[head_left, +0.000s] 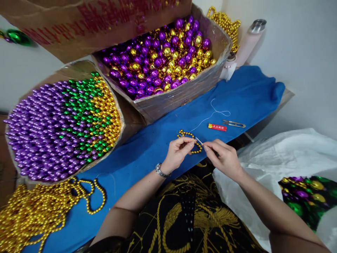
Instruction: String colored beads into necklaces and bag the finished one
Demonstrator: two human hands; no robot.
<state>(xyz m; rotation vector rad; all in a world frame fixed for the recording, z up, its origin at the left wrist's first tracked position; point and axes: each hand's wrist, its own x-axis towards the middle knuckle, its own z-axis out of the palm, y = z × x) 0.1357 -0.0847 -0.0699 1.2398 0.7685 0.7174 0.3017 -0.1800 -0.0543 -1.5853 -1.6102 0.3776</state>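
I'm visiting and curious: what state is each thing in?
Left hand: fingertips pinched, contents unclear
Right hand: pinching thin rod
Gold bead strand: loosely curved
White thread: loose, looped
Snips: lying on blue cloth
Red packet: lying flat
Left box: open, full
Right box: open, full
White sack: open

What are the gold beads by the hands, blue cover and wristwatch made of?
Gold beads: perhaps metallic-coated plastic, judging by their bright glints; solid metal can't be ruled out. Blue cover: apparently matte cloth, bunched in soft folds. Wristwatch: likely metal, silvery shine.
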